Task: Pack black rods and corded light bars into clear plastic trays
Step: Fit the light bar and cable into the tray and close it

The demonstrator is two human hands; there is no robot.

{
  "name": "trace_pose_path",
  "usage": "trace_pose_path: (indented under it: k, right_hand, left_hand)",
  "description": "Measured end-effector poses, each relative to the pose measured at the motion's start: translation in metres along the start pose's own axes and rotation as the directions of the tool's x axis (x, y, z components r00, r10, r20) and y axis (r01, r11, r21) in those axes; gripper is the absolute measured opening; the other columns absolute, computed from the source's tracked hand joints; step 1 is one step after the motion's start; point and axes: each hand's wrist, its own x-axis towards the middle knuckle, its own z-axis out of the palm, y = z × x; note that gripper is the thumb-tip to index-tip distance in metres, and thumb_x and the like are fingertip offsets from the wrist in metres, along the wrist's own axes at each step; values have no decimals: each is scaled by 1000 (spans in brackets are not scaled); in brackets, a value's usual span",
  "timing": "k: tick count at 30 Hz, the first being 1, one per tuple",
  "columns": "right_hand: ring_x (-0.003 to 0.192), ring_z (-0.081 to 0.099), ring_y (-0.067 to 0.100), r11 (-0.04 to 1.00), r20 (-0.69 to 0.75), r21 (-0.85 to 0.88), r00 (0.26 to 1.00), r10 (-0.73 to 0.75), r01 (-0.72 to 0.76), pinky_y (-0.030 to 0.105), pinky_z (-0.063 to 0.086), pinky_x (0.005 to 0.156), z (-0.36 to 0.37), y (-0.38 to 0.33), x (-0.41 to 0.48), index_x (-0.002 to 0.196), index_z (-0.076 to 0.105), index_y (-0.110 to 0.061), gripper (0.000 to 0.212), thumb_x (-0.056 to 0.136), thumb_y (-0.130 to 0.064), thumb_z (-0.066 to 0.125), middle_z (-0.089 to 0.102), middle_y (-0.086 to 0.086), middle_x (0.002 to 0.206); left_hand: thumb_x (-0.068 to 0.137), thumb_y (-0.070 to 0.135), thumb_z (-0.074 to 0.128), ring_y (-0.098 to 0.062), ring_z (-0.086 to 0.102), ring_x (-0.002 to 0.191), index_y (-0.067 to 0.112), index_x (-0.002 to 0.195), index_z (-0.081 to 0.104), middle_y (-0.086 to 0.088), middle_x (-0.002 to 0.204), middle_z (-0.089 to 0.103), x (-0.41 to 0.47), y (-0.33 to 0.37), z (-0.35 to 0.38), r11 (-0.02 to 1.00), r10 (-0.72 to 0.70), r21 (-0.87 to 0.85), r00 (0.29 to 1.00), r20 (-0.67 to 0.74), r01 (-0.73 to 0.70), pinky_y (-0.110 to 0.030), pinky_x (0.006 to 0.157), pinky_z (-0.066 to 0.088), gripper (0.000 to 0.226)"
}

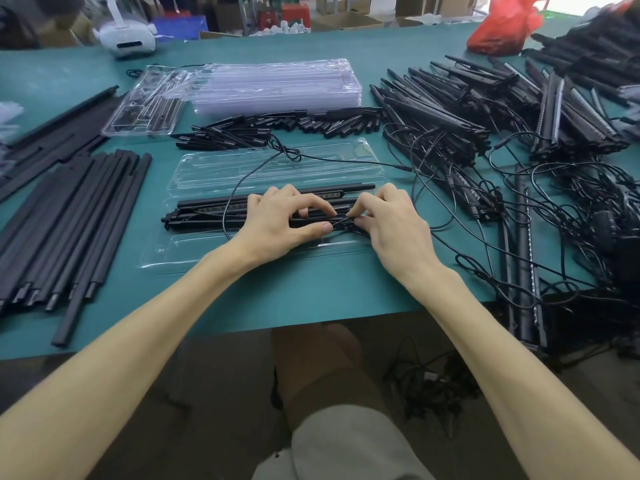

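The left hand point(282, 221) and right hand point(389, 223) both pinch a thin black cord point(239, 185) between their fingertips. Beneath them, the corded light bar point(221, 203) and black rods point(207, 223) lie in an open clear plastic tray point(194, 259) on the green table point(311, 292).

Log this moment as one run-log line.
left hand: pinches thin black cord | right hand: pinches same cord | black corded light bars: lying in open clear plastic tray | task: unfinished
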Motion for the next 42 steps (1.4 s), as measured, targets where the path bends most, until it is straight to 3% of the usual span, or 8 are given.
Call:
trace_pose_path:
  k: [5,12,17,24,30,35,42]
  right_hand:
    - [100,46,13,995,86,81,995,50,-57,34,33,71,-4,4,7,101,67,-28,8,99,-24,61,50,-11,94]
    - [87,55,16,980,253,145,962,98,-138,39,50,84,-14,5,29,91,73,-26,7,89,-19,74,52,-12,82]
    - [84,53,16,980,252,151,964,90,-131,40,51,85,-12,9,28,89,71,-26,5,89,-23,75,47,-11,85]
    - [89,53,19,979,200,159,975,97,-130,40,47,86,-11,11,25,84,60,-22,15,88,-23,75,45,-8,86]
    - [87,52,20,981,169,161,982,84,-112,34,38,75,-10,11,20,84,59,-19,12,91,-22,69,47,-8,85]
    - [86,50,15,980,209,165,975,78,-113,28,29,73,-15,13,17,87,58,-19,14,93,-27,68,49,-8,86]
    - [76,55,6,961,294,251,955,39,-117,25,39,73,-30,18,23,88,69,-21,6,91,-26,71,64,-6,87]
  left_hand:
    - [87,63,62,-7,42,94,55,105,67,13,87,45,3,0,-1,1000,-18,-12,1000,25,18,-31,76,15,20]
    - [83,61,69,-9,46,92,52,95,68,10,86,47,9,4,-5,996,-63,-58,996,71,67,-35,84,21,15]
    - [80,58,74,-12,51,88,37,92,70,8,81,48,19,14,-6,992,-110,-51,989,102,116,-39,91,28,24]
    - [79,70,65,-17,43,98,26,86,56,7,92,47,26,35,19,992,-101,76,994,51,97,-36,81,25,45]
    - [73,68,73,-15,42,98,38,91,59,16,86,42,24,37,20,992,-125,8,992,10,125,-35,82,23,38]
    - [74,66,74,-16,40,97,46,94,62,11,86,40,23,37,19,995,-102,-14,994,46,103,-35,85,26,31]
    - [73,64,76,-16,40,98,45,85,61,11,86,41,22,38,20,991,-133,-20,990,44,134,-34,85,25,27]
